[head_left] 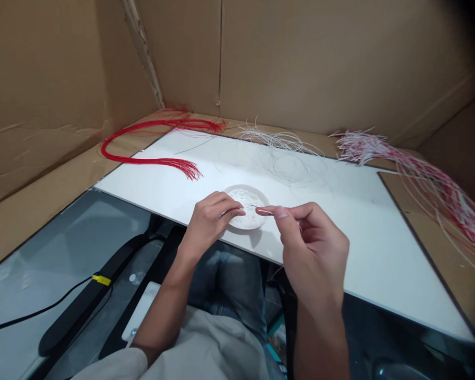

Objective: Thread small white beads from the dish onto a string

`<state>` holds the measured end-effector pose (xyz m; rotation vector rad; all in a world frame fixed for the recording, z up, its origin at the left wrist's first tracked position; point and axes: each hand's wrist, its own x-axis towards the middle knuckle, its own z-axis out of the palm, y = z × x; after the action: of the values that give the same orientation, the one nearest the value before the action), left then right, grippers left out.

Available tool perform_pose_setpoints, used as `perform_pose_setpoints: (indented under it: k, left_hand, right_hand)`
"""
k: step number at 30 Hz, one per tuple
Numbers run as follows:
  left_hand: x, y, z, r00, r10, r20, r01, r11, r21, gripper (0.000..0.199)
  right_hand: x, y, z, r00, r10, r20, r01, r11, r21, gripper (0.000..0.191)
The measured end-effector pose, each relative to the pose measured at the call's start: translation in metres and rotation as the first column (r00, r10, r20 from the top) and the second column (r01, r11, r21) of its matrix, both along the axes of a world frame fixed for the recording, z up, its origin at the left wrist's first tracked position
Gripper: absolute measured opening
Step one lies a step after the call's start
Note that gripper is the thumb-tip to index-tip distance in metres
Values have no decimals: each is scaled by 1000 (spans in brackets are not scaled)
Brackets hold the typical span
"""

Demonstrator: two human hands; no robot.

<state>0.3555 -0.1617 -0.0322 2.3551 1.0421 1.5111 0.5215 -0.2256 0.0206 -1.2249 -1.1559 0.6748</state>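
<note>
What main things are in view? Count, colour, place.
Flat tabletop: one, white, centre.
Shallow round dish: one, whitish, near edge.
Powdery-looking pile: one, white, in dish.
Thin strand: one, reddish, over dish.
Curved strand bundle: one, red, far left.
Loose strand heap: one, white, far edge.
Long strand bundle: one, red-and-white, right.
Cardboard panels: several, brown, around.
Curved bar: one, black, lower left.
Denim jeans: one pair, blue, below.
Left hand: one, bare, at dish.
Right hand: one, bare, holding thin strand.

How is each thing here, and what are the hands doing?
Left bare hand: pinched together.
Right bare hand: pinching a thin red strand.
Round pale dish: upright, holding white material.
Long red strand bundle: bent into a U.
Thin white strands: loosely coiled.
Red-and-white strand bundle: stretched out, ends fanned.
</note>
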Motion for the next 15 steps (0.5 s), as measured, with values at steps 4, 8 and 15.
perform_pose_setpoints:
  k: [4, 8, 15]
  left_hand:
    - [2, -1, -1, 1000, -10, 14, 11, 1000, -19, 13]
    - [2, -1, -1, 1000, -5, 7, 5, 1000, -4, 13]
    - [3, -1, 0, 1000, -4, 13, 3, 999, 48, 11]
  right_hand:
    - [1, 1, -1, 1000, 13, 15, -13, 1000, -19, 23]
    - [1, 2, -2, 999, 27, 23, -27, 999, -29, 24]
    - [1, 4, -3, 999, 43, -2, -43, 998, -35, 24]
